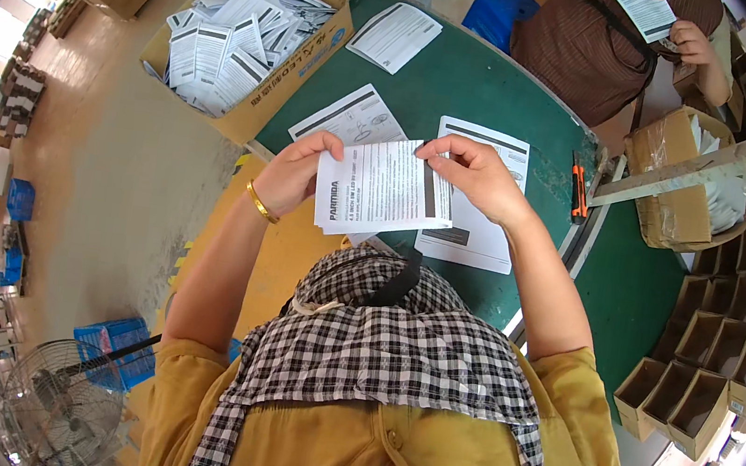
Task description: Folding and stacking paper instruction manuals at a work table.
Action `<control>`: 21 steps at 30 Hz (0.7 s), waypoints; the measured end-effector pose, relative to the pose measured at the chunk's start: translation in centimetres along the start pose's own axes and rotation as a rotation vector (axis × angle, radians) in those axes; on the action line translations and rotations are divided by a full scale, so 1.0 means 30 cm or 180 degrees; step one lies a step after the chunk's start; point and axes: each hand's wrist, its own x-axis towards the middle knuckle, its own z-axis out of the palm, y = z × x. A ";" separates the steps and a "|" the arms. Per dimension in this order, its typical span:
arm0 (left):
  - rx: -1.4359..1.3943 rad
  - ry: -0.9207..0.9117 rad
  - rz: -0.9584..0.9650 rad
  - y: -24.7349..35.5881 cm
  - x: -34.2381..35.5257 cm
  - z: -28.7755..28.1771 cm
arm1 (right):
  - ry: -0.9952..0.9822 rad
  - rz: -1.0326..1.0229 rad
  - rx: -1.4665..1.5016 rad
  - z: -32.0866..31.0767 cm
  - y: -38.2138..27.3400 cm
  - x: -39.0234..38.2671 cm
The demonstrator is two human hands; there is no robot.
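Note:
Between my two hands is a folded printed leaflet [378,191], white with dark print and a dark band near its right end. My left hand [292,170] grips its left edge, thumb on top and the other fingers hidden behind. At the upper right corner, my right hand [475,176] pinches the paper between thumb and fingers. Below and behind it on the green table [336,87] lie an unfolded sheet with drawings [360,118] and, to the right, a larger printed sheet [484,248]. Farther off rests another printed sheet [394,38].
A cardboard box [306,64] heaped with folded leaflets stands at the far left. An orange-and-black cutter [578,189] lies by the table's right edge. Beyond are a metal bar [702,168], an open carton [670,197] and rows of small boxes [699,403]. Across the table, a person holds a leaflet [643,9].

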 end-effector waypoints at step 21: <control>0.3010 0.0340 0.0315 0.076 -0.012 0.165 | 0.1588 -0.0918 -0.1255 0.133 0.000 0.046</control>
